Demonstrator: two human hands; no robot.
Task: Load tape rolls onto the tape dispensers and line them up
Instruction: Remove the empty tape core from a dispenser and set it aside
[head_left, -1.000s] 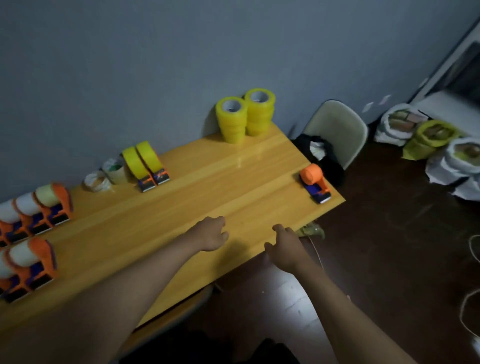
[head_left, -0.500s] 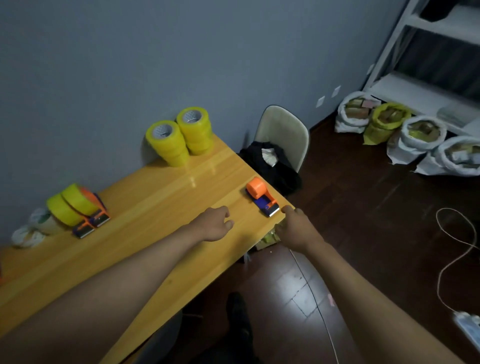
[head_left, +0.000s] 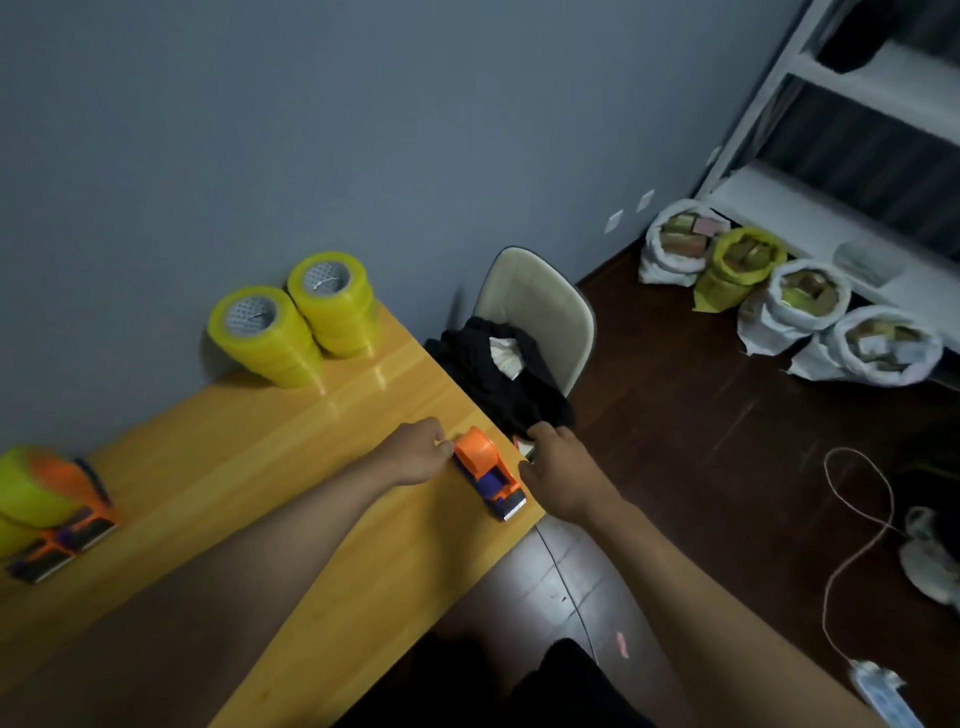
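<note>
Head view: orange-and-purple tape dispenser (head_left: 488, 472), empty, at table (head_left: 291, 467) corner.

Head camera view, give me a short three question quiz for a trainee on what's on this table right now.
1. True or false: the orange dispenser between the hands has a tape roll loaded.
2. How many stacks of yellow rolls stand by the wall? A) one B) two C) four
3. Fill in: the orange dispenser lies near the table's ____ end, beside the chair.

Key:
1. False. No roll shows on it. The left hand is at its rounded end and the right hand is just off its other side.
2. B
3. Right
</note>
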